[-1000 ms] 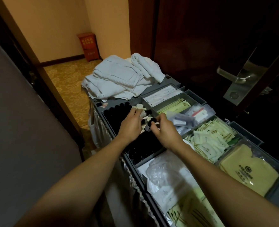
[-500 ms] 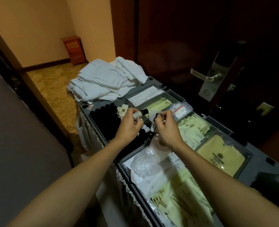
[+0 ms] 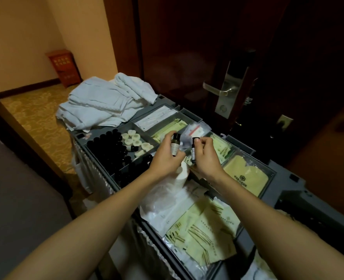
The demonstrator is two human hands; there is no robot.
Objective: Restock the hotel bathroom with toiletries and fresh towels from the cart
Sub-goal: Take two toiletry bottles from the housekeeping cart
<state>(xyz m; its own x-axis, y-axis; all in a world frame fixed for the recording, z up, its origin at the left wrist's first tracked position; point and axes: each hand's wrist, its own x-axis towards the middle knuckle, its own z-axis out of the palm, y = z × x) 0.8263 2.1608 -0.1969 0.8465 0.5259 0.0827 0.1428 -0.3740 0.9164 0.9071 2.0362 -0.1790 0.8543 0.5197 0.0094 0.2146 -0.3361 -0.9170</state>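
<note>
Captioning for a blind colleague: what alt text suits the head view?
The left hand holds a dark bottle, the right hand a second bottle, above a grey cart of spare bottles, soaps and sachets; white towels lie at its far end.

The label on the bottle [image 3: 175, 146] in the left hand [image 3: 164, 159] is too blurred to read; the right hand [image 3: 206, 158] covers part of a second bottle [image 3: 193, 153]. The cart [image 3: 292, 184] runs off the bottom edge
</note>
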